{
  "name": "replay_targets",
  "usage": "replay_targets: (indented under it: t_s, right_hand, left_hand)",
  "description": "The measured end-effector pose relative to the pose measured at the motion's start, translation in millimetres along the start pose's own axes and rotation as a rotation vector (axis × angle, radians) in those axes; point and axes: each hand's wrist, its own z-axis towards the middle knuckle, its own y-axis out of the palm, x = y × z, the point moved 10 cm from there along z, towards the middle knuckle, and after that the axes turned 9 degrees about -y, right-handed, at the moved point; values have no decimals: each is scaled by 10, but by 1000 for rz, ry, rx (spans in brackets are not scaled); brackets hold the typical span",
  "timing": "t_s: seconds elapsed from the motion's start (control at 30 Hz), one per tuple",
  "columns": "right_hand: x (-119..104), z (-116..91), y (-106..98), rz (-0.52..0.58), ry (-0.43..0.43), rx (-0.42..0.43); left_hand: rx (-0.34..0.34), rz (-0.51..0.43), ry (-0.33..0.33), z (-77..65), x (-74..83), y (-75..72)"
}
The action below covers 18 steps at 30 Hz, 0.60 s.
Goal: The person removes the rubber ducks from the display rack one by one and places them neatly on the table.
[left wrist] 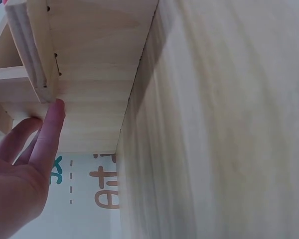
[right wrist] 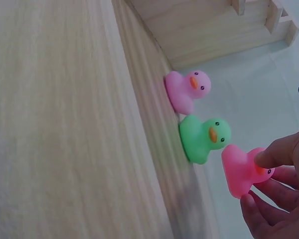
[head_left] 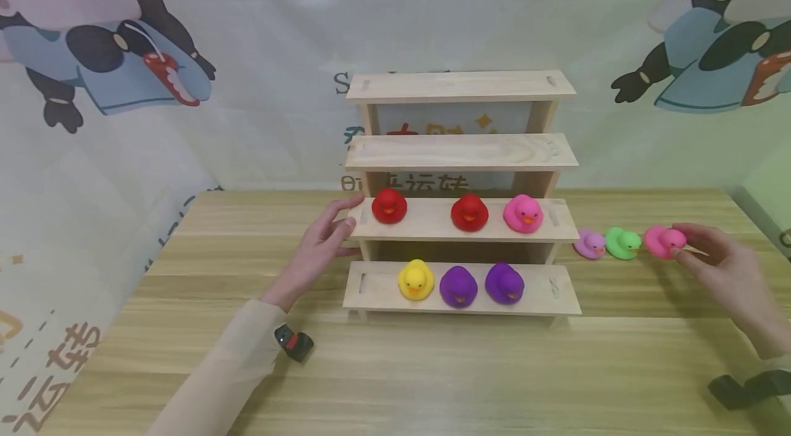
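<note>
My right hand (head_left: 732, 271) pinches a bright pink rubber duck (head_left: 665, 242) between thumb and fingers. In the right wrist view this pink duck (right wrist: 244, 169) is tilted in the fingertips, beside a green duck (right wrist: 202, 139) and a lilac duck (right wrist: 185, 92) on the table. At the left end of the third board down of a wooden tiered shelf (head_left: 463, 287), my left hand (head_left: 318, 240) touches the wood with extended fingers. That board carries two red ducks (head_left: 389, 207) and a pink duck (head_left: 523, 213). A yellow duck (head_left: 416, 279) and two purple ducks (head_left: 459, 286) sit on the bottom board.
Two upper boards (head_left: 460, 152) of the shelf bear no ducks. Pale wood-grain tabletop (head_left: 432, 374) extends in front of the shelf and to both sides. Behind stands a pale printed backdrop (head_left: 278, 24) with cartoon figures.
</note>
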Motion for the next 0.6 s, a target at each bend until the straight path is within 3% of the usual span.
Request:
replay_targets:
  t_s: [0.17, 0.37, 0.6]
  right_hand:
    - [141, 38, 41, -21, 31, -17]
    - [245, 77, 93, -126, 72, -58]
    - [263, 89, 163, -108, 73, -75]
  left_hand:
    - [-18, -21, -6, 3, -6, 4]
    - [-23, -22, 3, -1, 10, 5]
    - [-19, -18, -3, -7, 16, 8]
